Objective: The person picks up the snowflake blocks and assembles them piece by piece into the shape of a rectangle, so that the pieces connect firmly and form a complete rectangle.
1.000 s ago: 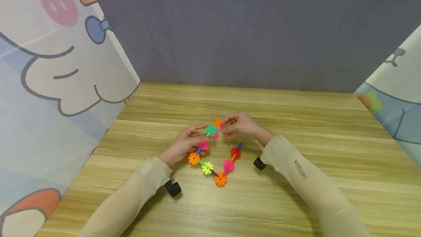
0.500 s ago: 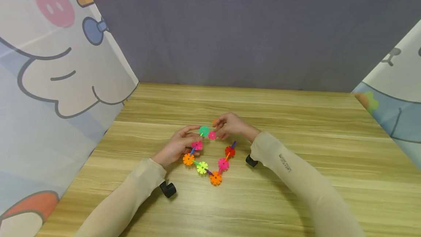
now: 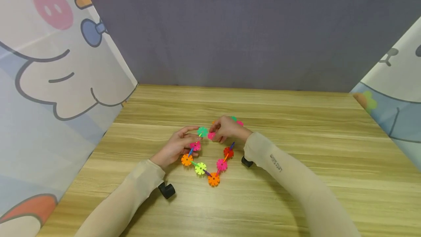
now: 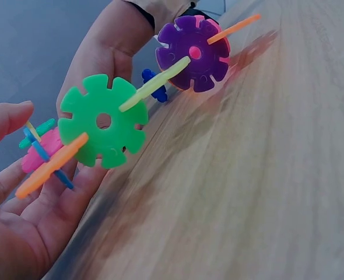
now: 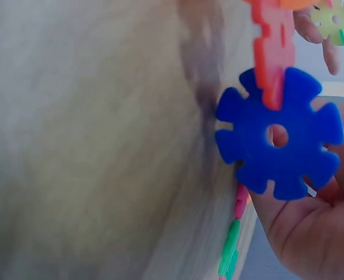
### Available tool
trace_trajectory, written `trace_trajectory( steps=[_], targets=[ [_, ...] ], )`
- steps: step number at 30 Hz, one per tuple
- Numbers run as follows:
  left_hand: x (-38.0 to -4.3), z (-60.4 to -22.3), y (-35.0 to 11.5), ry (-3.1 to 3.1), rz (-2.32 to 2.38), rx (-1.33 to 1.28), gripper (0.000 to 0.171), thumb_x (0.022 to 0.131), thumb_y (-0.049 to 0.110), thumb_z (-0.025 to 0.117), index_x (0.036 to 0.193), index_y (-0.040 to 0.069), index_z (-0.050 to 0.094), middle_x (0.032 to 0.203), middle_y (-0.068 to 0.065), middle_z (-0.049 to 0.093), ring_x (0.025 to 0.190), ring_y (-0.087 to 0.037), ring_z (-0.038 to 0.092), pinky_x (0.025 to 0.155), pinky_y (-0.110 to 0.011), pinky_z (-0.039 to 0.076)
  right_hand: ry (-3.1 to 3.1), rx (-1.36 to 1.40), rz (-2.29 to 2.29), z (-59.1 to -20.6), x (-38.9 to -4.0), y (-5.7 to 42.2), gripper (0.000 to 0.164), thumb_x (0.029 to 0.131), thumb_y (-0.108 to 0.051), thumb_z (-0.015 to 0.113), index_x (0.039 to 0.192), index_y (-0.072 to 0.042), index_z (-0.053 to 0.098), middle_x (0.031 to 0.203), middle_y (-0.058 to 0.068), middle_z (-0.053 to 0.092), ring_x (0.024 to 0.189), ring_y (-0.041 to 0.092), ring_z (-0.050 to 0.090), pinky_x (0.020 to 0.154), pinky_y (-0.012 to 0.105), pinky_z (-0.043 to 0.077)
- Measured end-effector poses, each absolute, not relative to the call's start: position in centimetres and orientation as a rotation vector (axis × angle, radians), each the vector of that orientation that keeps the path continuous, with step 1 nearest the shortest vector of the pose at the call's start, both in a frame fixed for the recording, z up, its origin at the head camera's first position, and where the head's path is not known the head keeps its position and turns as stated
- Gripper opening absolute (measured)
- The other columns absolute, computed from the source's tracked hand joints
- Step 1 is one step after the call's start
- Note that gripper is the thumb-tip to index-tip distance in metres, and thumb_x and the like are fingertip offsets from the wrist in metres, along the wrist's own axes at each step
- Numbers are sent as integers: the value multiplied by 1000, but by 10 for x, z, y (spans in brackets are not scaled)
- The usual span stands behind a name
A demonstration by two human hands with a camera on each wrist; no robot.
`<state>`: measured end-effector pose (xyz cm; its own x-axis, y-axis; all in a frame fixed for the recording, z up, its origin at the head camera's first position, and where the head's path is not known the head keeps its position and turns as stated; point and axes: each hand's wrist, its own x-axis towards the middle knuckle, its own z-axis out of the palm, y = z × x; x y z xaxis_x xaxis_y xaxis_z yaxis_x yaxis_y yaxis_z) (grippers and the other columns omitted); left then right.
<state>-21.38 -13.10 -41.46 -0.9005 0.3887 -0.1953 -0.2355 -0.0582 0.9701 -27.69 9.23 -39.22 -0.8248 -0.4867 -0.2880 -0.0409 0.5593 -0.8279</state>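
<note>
Wooden table (image 3: 296,120): short of its far edge, left hand (image 3: 177,145) holds disc chain (image 3: 200,169), seemingly steadying it; right hand (image 3: 227,126) pinches pink disc (image 3: 211,135).

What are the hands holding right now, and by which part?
Left hand: the disc chain, by the stretch beside its green disc. Right hand: a pink disc, pinched at its right side.

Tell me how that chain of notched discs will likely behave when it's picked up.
The chain probably feels light, since its pieces look like thin plastic. It may stay fairly stiff, as the pieces slot into one another crosswise. A joint could pop loose if tugged: the blue disc and reddish disc appear joined only by notches.
</note>
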Motion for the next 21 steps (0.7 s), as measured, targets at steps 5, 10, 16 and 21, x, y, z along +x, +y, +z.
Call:
trace_trajectory(
  steps=[5, 10, 16, 21],
  targets=[
    [-213, -414, -131, 1804, 2018, 173, 54, 99, 8, 58, 150, 3, 38, 125, -21, 61, 76, -16, 67, 70, -39, 61, 2318, -411, -1193, -393, -277, 92, 28, 80, 5, 79, 107, 5, 72, 76, 11, 61, 59, 19, 67, 60, 33, 60],
    [-214, -415, -130, 1793, 2024, 199, 55, 100, 8, 58, 152, 6, 38, 125, -23, 60, 79, -15, 67, 71, -40, 61, 2310, -411, -1215, -394, -277, 92, 27, 78, 7, 80, 103, 4, 70, 74, 9, 56, 60, 21, 66, 59, 34, 60],
    [-215, -415, -130, 1786, 2022, 203, 56, 100, 9, 57, 153, 9, 37, 126, -20, 58, 79, -14, 63, 73, -40, 61, 2291, -427, -1269, -395, -276, 94, 26, 76, 9, 80, 95, 2, 63, 75, 9, 58, 58, 20, 64, 57, 35, 60],
    [-215, -416, -129, 1786, 2015, 202, 56, 100, 11, 58, 153, 11, 39, 128, -21, 57, 78, -15, 62, 74, -41, 61, 2253, -423, -1334, -392, -274, 100, 15, 83, 7, 74, 94, 4, 63, 77, 14, 64, 58, 21, 66, 57, 37, 60]
  ],
)
